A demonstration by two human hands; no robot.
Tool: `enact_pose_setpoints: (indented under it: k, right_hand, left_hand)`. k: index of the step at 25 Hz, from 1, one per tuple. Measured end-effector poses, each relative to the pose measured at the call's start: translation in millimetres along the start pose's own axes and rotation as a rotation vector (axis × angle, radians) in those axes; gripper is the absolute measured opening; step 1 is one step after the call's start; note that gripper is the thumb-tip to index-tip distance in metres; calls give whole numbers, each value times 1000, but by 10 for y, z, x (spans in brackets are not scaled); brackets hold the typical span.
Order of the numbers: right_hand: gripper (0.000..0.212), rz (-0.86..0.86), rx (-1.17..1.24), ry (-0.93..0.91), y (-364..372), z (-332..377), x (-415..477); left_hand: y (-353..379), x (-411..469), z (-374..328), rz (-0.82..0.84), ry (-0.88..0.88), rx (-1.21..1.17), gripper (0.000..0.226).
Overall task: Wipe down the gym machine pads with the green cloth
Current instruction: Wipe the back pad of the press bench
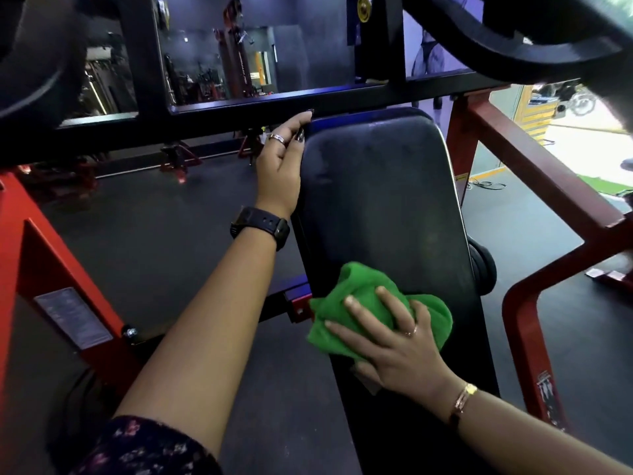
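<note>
A long black machine pad (380, 200) runs from the top centre down toward me. My right hand (394, 341) presses a bunched green cloth (363, 296) flat against the pad's lower part, fingers spread over it. My left hand (282, 166) rests along the pad's upper left edge, fingers curled around the corner near the black crossbar. A black watch is on the left wrist and a bracelet on the right.
Red frame bars (534, 173) slope along the right side and another red frame (51, 269) stands at the left. A black crossbar (308, 101) spans behind the pad, with a curved black padded bar (513, 46) overhead. Dark rubber floor (154, 234) lies around.
</note>
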State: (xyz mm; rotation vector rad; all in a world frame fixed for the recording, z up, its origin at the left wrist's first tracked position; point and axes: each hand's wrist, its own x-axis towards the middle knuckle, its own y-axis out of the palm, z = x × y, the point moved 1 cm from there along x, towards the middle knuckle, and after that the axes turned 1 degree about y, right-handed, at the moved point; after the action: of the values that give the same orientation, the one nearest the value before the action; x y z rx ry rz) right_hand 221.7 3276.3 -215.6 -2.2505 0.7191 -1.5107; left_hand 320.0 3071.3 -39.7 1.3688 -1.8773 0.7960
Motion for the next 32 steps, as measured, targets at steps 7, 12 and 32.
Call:
enact_pose_setpoints:
  k: [7, 12, 32]
  right_hand:
    - [60, -69, 28, 82, -49, 81, 487]
    - [62, -27, -53, -17, -69, 4, 166]
    - [51, 81, 31, -358, 40, 317, -799]
  left_hand:
    - [40, -195, 5, -90, 38, 64, 37]
    - [87, -352, -53, -82, 15, 164, 51]
    - [216, -1242, -151, 78, 128, 595, 49]
